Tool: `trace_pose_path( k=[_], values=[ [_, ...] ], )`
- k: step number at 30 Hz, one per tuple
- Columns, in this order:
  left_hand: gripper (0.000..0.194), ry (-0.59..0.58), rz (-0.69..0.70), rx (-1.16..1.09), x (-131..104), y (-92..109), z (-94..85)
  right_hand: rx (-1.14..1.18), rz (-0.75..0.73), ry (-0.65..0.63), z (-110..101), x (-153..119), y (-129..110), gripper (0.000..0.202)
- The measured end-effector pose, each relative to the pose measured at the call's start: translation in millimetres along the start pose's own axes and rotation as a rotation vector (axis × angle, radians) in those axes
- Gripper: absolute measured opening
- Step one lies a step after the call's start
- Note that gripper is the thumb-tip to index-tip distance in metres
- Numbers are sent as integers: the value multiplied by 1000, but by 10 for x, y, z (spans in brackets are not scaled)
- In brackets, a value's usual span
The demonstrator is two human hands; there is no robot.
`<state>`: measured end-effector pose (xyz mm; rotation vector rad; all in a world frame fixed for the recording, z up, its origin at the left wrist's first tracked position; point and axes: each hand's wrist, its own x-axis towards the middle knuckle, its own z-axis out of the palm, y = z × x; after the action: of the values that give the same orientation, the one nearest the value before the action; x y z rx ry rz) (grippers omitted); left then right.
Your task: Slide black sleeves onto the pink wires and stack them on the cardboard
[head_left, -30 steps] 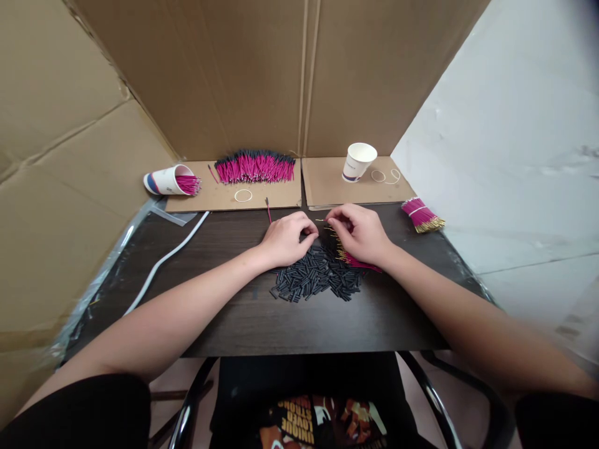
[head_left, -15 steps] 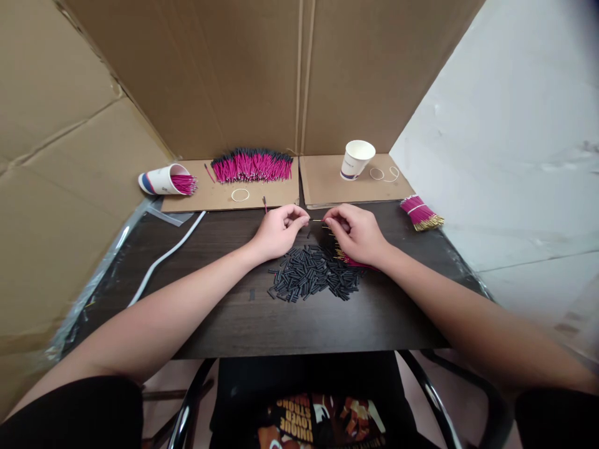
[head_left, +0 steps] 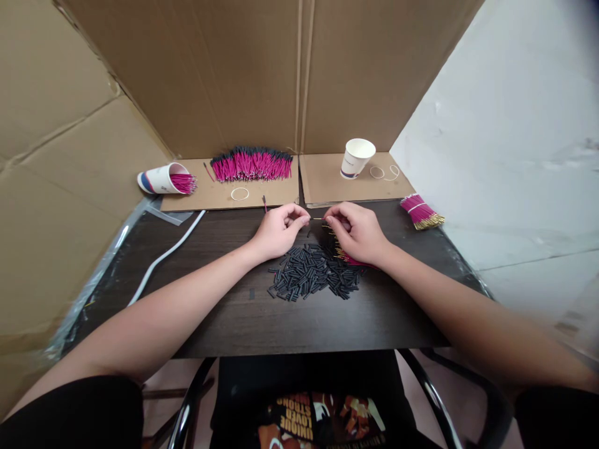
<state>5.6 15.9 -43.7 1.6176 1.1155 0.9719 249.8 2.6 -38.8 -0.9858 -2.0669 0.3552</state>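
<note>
A second ago the left hand rested on the far edge of the pile of black sleeves. It has since lifted clear and shifted a little away from the person, fingertips pinched in front of the right hand. The thin pin held by the right hand now spans the gap between both hands' fingertips.

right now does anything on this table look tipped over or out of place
Yes. The paper cup at far left lies on its side, pink wires showing at its mouth, while the other cup stands upright. One stray pink wire lies alone at the cardboard's edge.
</note>
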Motion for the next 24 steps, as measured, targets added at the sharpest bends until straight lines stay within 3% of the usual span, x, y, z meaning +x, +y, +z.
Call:
trace_pose_path(
  k=[24],
  values=[
    [24,14,35,48,-40,20,26,13,22,-41,36,-1,-26,21]
  ],
)
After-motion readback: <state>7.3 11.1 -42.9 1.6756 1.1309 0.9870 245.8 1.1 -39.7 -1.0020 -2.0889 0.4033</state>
